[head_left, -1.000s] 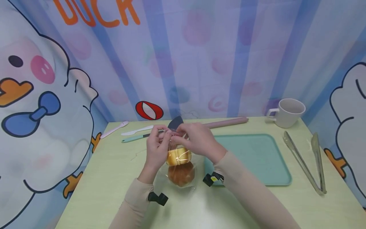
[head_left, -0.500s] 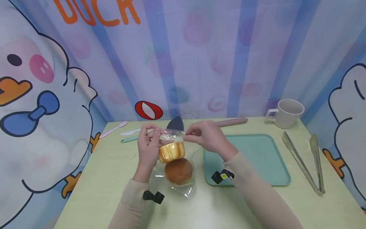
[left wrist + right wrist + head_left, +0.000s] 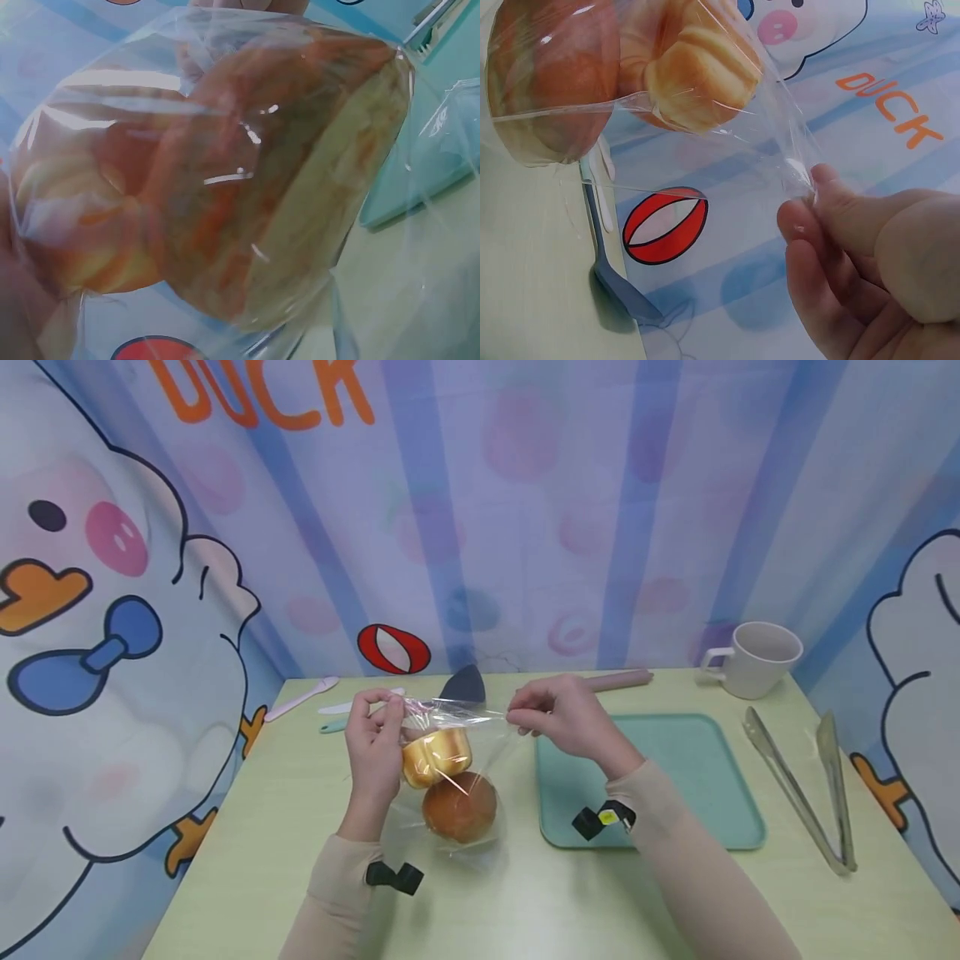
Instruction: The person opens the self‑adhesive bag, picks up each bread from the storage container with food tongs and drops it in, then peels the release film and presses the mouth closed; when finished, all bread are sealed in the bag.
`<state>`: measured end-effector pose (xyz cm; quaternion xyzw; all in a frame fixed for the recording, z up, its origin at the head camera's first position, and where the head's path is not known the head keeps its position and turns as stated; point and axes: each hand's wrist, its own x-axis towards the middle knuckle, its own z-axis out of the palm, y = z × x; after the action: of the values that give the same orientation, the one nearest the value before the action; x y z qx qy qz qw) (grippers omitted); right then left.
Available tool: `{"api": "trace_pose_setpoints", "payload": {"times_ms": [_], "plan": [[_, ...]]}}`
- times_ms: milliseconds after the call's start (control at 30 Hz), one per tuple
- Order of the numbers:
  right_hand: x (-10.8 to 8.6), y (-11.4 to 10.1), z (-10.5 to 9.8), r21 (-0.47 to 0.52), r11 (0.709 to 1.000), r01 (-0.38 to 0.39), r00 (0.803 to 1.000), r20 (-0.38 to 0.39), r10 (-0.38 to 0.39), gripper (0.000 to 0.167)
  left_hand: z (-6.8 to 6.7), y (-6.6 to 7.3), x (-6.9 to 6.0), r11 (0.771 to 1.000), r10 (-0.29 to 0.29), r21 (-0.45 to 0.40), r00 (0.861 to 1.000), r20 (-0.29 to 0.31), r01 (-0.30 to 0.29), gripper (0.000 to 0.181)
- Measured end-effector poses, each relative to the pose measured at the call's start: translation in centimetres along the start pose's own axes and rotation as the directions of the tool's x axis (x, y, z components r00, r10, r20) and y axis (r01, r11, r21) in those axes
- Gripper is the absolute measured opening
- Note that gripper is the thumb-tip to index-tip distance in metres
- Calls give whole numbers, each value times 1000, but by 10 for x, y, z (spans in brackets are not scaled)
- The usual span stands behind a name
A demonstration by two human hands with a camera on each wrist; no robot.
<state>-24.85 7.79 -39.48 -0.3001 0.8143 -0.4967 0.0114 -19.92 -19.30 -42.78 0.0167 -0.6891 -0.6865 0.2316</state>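
A clear plastic bag [image 3: 491, 739] hangs above the table between the hands. Inside it, a small golden bread loaf [image 3: 437, 757] lies above a round brown bun [image 3: 460, 807]. My left hand [image 3: 373, 753] grips the bag's upper left edge beside the loaf. With thumb and fingertips, my right hand [image 3: 564, 717] pinches the upper right edge, as the right wrist view shows closely. Both breads show through the film in the left wrist view, where the bun [image 3: 247, 187] looks tilted and my left hand is mostly cut off at the left edge.
A green tray [image 3: 660, 785] lies right of the bag. Beyond it are metal tongs [image 3: 806, 802] and a white mug [image 3: 757, 660]. Along the back are a pink rolling pin [image 3: 622, 680], a dark-headed spatula [image 3: 463, 685], a knife [image 3: 337, 707] and a pink spoon [image 3: 302, 698].
My hands have moved apart, the left to the left and the right to the right. The bag's top is now stretched between them, and the breads have shifted slightly left.
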Motion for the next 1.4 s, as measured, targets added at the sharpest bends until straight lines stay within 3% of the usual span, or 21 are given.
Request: {"api": "trace_pose_setpoints", "payload": {"times_ms": [167, 400, 633, 767, 900, 1133, 1233, 1400], "plan": [[0, 4, 2, -53, 998, 38, 999, -25, -40, 9, -3, -4, 0, 1000, -1, 18, 1000, 16, 0, 13], [1, 9, 10, -126, 992, 20, 995, -96, -32, 20, -8, -16, -2, 999, -10, -46, 995, 98, 14, 12], [8, 26, 22, -184, 982, -35, 992, -124, 12, 25, -7, -35, 7, 996, 9, 83, 998, 59, -14, 15], [13, 46, 31, -228, 973, -42, 993, -120, 15, 37, -4, -52, 10, 986, -35, 166, 998, 50, 27, 15], [15, 64, 38, -220, 972, -87, 991, -122, 61, 41, 0, -69, 14, 979, -82, 188, 996, 41, 73, 11], [16, 84, 44, -22, 969, -246, 961, -136, 241, 24, 9, -95, 26, 952, -141, 281, 989, 53, 121, 11], [17, 90, 44, -5, 965, -262, 956, -135, 259, 22, 11, -99, 31, 932, -199, 319, 979, 50, 173, 14], [18, 98, 47, 5, 955, -297, 943, -159, 293, 16, 10, -102, 36, 889, -310, 368, 950, 42, 274, 18]]}}
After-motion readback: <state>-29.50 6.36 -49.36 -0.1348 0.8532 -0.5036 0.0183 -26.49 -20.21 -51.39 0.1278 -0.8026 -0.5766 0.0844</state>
